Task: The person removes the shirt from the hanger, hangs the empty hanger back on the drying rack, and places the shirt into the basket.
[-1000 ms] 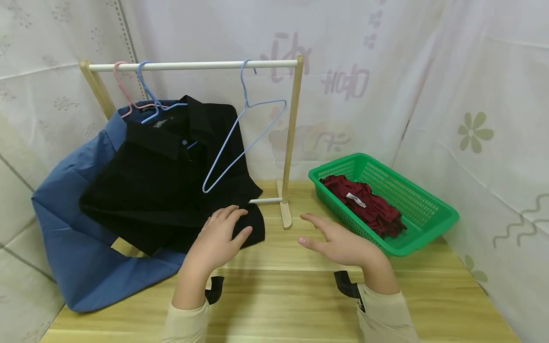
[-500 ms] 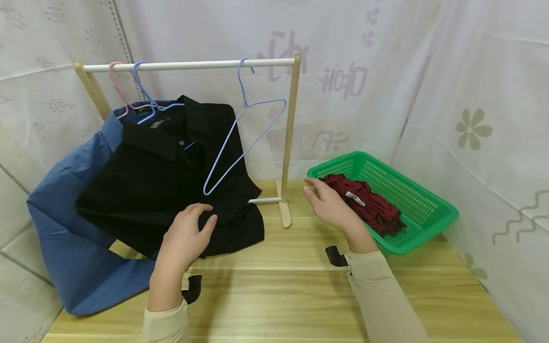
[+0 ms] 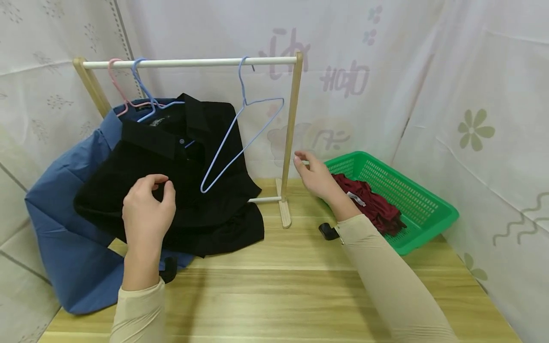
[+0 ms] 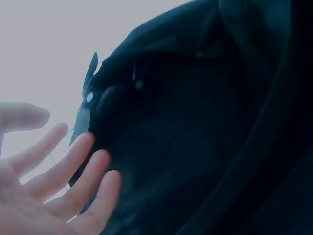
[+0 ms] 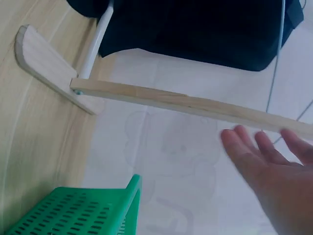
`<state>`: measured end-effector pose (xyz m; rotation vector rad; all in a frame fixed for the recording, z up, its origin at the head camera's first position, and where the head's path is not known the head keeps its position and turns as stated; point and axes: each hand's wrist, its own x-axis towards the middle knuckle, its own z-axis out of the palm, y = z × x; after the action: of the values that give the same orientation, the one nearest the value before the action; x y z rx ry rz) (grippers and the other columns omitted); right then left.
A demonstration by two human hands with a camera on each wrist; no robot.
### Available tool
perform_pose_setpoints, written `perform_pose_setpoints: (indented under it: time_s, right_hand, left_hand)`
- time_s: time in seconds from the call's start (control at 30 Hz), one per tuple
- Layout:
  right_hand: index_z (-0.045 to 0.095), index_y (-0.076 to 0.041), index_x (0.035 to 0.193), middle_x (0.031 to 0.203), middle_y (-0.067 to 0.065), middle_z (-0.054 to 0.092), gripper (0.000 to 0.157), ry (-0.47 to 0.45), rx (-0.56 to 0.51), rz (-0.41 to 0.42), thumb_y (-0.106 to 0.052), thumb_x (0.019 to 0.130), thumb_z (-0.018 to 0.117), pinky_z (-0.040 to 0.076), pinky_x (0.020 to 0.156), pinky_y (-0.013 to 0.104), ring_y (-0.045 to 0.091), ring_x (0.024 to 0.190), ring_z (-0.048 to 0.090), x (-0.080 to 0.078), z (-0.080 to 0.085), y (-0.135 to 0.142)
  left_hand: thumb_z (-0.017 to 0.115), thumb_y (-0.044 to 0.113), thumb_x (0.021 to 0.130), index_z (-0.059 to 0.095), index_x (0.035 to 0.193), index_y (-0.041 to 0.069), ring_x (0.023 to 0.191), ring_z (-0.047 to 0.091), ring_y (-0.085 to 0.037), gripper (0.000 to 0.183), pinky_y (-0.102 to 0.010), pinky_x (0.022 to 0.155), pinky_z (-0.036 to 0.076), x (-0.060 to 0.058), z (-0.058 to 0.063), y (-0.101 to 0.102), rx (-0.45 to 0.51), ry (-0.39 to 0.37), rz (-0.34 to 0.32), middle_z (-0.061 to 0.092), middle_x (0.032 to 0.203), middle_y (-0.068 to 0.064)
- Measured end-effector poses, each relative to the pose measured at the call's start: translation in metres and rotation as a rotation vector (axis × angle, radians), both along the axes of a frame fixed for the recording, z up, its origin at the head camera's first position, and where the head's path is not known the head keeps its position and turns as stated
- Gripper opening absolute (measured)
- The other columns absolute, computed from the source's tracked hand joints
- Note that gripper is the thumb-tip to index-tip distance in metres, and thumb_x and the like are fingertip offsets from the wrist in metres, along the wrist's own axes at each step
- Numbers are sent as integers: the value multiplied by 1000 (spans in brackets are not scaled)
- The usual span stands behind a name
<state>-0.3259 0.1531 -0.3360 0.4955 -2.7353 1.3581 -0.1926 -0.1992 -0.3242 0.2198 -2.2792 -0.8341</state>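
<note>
In the head view my left hand (image 3: 147,209) is in front of a black collared shirt (image 3: 150,157) on a blue hanger (image 3: 146,88). The left wrist view shows that hand's fingers (image 4: 80,171) apart and loosely bent, with nothing held. Whether they touch the cloth, I cannot tell. My right hand (image 3: 315,176), holding nothing, is just right of the clothes rack's wooden post (image 3: 293,124), its fingers relaxed. A bare blue hanger (image 3: 220,152) hangs from the rail left of that post. Behind the black shirt a blue garment (image 3: 73,190) hangs on a pink hanger (image 3: 118,85).
A green basket (image 3: 422,200) stands on the right of the wooden table (image 3: 274,295), with a dark red garment (image 3: 377,205) crumpled inside. The rack's white rail (image 3: 193,62) runs across the back, before a pale printed curtain (image 3: 364,38). The rack's foot (image 3: 284,213) rests on the table.
My left hand has moved left and slightly up across the black shirt. My right hand has moved up and away from me, towards the rack's right post. The clothes hang much as before.
</note>
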Motion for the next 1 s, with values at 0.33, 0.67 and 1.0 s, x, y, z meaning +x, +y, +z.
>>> perform_pose_setpoints:
  time_s: [0.33,0.67,1.0]
  right_hand:
    - [27,-13,153,150,12,36,62,-15,-210,-5,-50,103,33,46,106,44,29,131,48,-33,9,-14]
    - [28,-14,153,152,10,38,69,45,-176,-68,-58,100,26,41,109,47,29,133,46,-52,14,-19]
    - [30,-11,152,145,12,44,68,29,-319,-57,-56,101,28,46,105,41,27,128,50,-62,15,-27]
  left_hand:
    - [57,27,94,68,113,5,118,47,-38,32,-60,93,43,-16,34,-25,-102,188,145,57,126,-19]
    - [52,29,96,62,125,7,124,42,-41,38,-65,97,37,-22,43,-40,-163,138,263,53,133,-21]
    - [45,31,98,52,139,10,121,49,-48,47,-68,97,37,-21,42,-48,-122,-36,288,52,142,-20]
